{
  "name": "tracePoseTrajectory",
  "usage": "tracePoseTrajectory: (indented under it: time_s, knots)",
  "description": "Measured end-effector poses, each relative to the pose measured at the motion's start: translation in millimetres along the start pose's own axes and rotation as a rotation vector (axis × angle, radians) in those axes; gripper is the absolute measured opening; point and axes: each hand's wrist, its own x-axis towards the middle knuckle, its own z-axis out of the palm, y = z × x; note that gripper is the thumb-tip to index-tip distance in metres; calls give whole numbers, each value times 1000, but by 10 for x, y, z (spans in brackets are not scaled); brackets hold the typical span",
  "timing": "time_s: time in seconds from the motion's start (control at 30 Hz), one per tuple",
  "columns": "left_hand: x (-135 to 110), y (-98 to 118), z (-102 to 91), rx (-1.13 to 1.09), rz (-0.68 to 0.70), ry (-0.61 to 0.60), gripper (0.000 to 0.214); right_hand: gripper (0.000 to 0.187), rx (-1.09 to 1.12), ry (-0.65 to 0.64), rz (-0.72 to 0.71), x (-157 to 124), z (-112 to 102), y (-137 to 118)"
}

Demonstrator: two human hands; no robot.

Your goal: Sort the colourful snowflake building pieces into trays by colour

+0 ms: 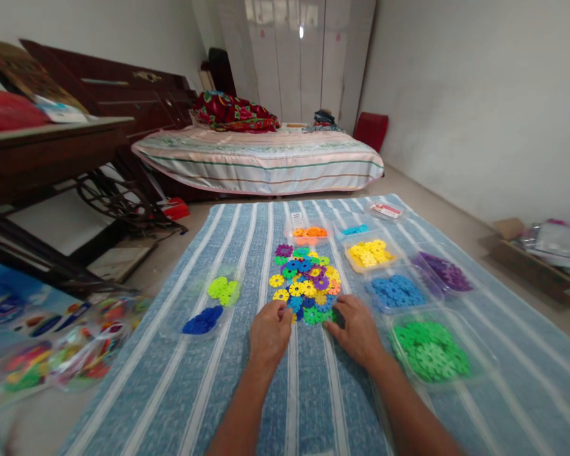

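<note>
A mixed pile of plastic snowflake discs (308, 288) in yellow, blue, green, purple and orange lies on the striped cloth (251, 392) in front of me. My left hand (270, 332) is closed at the pile's near left edge; its fingertips are pressed together, and what they hold, if anything, is hidden. At the near right edge, my right hand (354, 329) curls its thumb and fingers round a green disc (335, 315). Close by on the right, a clear box holds green discs (430, 348). Blue discs (398, 291) fill another box behind it.
Farther boxes hold yellow discs (369, 252), purple discs (444, 272), orange discs (310, 233) and light-blue discs (355, 230). At left, one clear tray has lime discs (224, 290) and dark-blue discs (202, 320). Bagged pieces (90, 348) lie on the floor. A bed (261, 158) stands beyond.
</note>
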Motion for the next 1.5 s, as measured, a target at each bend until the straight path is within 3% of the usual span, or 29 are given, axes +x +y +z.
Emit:
tracePoseTrajectory:
  time_s: [0.33,0.47,0.6,0.73,0.83,0.93,1.03,1.17,1.37,1.5]
  knots:
    - [205,-102,21,18,45,97,20,6,-7,17,92,-47,-5,-92]
    - [206,-172,94,-6,53,110,21,12,55,53,168,-116,-91,-181]
    - [238,-191,112,-4,57,101,24,15,93,120,162,-212,-346,-330]
    - [275,-191,114,27,71,103,27,19,-10,274,116,-284,-783,-339]
    - [285,-187,114,30,76,93,29,22,-193,363,204,-355,-1094,-231]
    - [288,-174,110,43,81,96,29,18,-407,426,311,-438,-1208,-172]
    - [292,-165,107,56,80,100,28,18,-405,426,221,-503,-1059,-245]
    - [296,-179,122,51,104,110,29,20,-276,246,71,-513,-664,-393]
    - [299,-221,162,55,147,144,30,51,-322,77,168,-414,-204,-366]
    - [296,-219,177,53,154,145,29,52,-334,11,183,-389,-26,-322]
